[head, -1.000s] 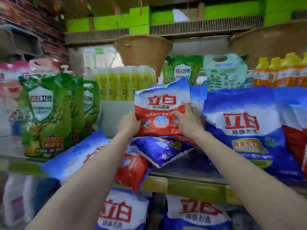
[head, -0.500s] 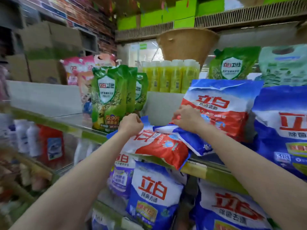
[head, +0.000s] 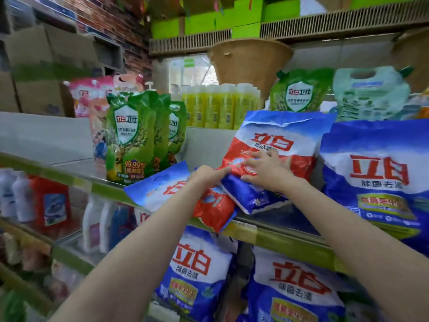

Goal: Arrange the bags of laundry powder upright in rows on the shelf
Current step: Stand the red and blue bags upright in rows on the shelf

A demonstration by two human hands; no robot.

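Here, both hands work at the middle of the shelf. The right hand [head: 267,169] lies flat, fingers spread, pressed against the lower red part of a standing red-and-white bag [head: 278,142], with its heel over a small blue bag [head: 253,198] lying flat beneath. The left hand [head: 206,176] reaches in just beside it, fingers stretched toward the blue bag's upper edge; whether they pinch anything I cannot tell.

Under the left wrist a second red-and-white bag [head: 176,191] lies on its back, its bottom end hanging over the shelf edge [head: 274,238]. The standing bag leans slightly, its crumpled top tilted right, touching a large blue bag [head: 376,173] that stands upright at the right.

To the left, well apart from the hands, green pouches [head: 130,140] stand in a tight group, pink pouches [head: 92,98] behind them. Yellow bottles [head: 218,105] line up on the far side of the divider. On the shelf below, two more blue bags [head: 197,268] stand facing out.
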